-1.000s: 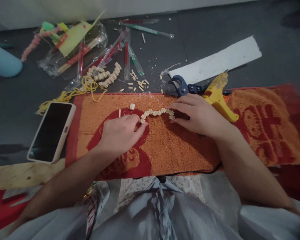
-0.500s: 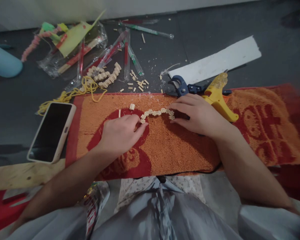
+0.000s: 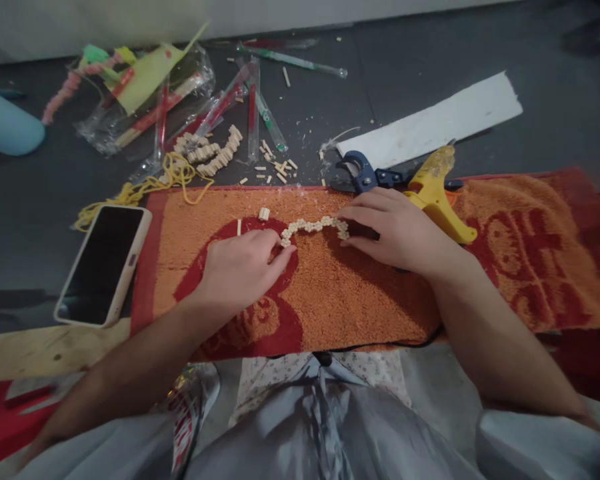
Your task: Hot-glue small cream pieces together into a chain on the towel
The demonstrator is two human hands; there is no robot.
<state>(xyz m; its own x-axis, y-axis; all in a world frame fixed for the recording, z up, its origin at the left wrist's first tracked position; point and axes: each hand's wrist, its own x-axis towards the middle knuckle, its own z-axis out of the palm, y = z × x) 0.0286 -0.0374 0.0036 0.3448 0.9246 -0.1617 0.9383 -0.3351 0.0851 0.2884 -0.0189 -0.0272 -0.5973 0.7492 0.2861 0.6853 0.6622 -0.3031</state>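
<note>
hands (image 3: 320, 250) pinch ends of bead chain (image 3: 314, 227) on towel (image 3: 330, 293).

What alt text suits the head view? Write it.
The left hand and right hand touch opposite ends of a curved chain of small pale wooden pieces on an orange-red terry towel. A dark-screened smartphone lies to its left; a yellow-blue hand tool behind.
</note>
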